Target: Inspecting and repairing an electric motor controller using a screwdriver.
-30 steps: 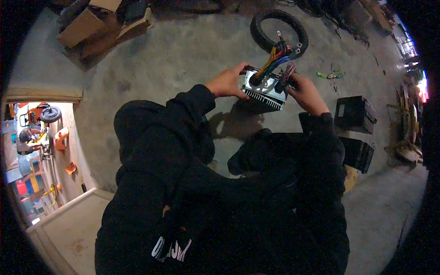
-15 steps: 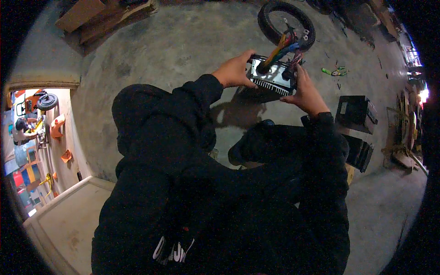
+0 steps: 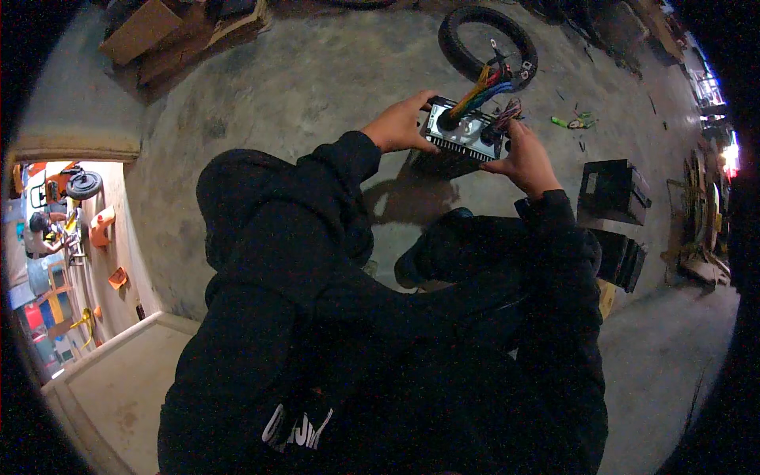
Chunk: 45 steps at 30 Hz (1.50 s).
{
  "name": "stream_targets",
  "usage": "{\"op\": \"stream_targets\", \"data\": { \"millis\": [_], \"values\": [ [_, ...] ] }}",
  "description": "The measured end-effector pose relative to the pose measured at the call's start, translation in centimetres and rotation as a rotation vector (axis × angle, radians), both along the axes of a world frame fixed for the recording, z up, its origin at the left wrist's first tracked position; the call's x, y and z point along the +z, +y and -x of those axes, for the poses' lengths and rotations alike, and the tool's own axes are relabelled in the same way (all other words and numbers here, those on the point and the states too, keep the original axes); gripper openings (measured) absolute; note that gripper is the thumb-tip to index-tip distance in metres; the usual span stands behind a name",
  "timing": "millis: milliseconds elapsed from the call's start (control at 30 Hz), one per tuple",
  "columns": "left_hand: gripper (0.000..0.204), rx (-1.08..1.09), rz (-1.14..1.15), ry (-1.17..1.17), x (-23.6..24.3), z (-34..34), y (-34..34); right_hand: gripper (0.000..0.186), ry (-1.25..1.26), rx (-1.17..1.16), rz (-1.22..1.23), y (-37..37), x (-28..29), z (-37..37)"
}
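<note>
I hold a silver metal electronic box (image 3: 467, 134) with finned edges out in front of me, just above its shadow on the concrete floor. My left hand (image 3: 400, 127) grips its left end, thumb at the near edge. At the right end, my right hand (image 3: 522, 162) is closed on it, with the thumb along the near corner. Thick yellow, blue and red cables (image 3: 483, 91) rise from its top, and a thinner pinkish wire bundle (image 3: 511, 111) sits at the right. Beyond the cables lies a black tire (image 3: 463, 43).
Green-handled tools (image 3: 570, 122) lie right of the tire. Two black battery-like boxes (image 3: 613, 190) stand by my right arm. Cardboard (image 3: 138, 32) is piled at back left. Through a doorway at left, another person (image 3: 39, 241) works beside an orange machine (image 3: 55, 186). Boards (image 3: 704, 206) line the right.
The box and both hands have moved a little farther forward. My right hand's fingers have shifted from beside the wire bundle onto the box's end and near corner.
</note>
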<state>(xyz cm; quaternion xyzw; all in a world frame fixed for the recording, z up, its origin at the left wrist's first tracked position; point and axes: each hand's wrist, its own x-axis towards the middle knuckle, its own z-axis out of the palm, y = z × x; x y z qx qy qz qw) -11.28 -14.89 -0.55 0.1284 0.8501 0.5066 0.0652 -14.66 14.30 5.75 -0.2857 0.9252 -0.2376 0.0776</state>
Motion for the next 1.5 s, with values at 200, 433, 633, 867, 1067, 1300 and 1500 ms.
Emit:
{"op": "stream_targets", "data": {
  "millis": [200,433,633,867,1067,1300,1500],
  "values": [
    [0.104,0.004,0.005,-0.046,-0.1,-0.6,0.2,0.078,-0.039,-0.014,0.013,0.0,-0.6,0.2],
    [0.112,-0.012,-0.073,0.004,-1.1,-0.6,0.5,0.073,-0.058,0.018,0.113,0.0,-0.3,0.2],
    [0.116,-0.021,-0.045,-0.07,-0.8,-0.3,0.6,0.07,-0.026,-0.034,-0.068,-0.1,0.4,-0.2],
    [0.112,-0.01,-0.065,0.041,-0.3,-0.5,1.5,0.092,-0.075,-0.023,0.047,0.1,0.4,-0.9],
    [0.109,0.055,0.031,0.009,-0.3,-0.5,1.2,0.106,-0.016,0.002,0.053,0.0,-0.5,-0.4],
    [0.093,0.094,0.112,0.042,2.0,-1.2,2.2,0.098,0.031,-0.018,0.014,0.5,-0.2,-0.2],
    [0.083,0.135,0.102,0.062,1.4,-1.4,2.1,0.077,0.042,-0.028,0.02,0.2,-0.1,0.0]
  ]
}}
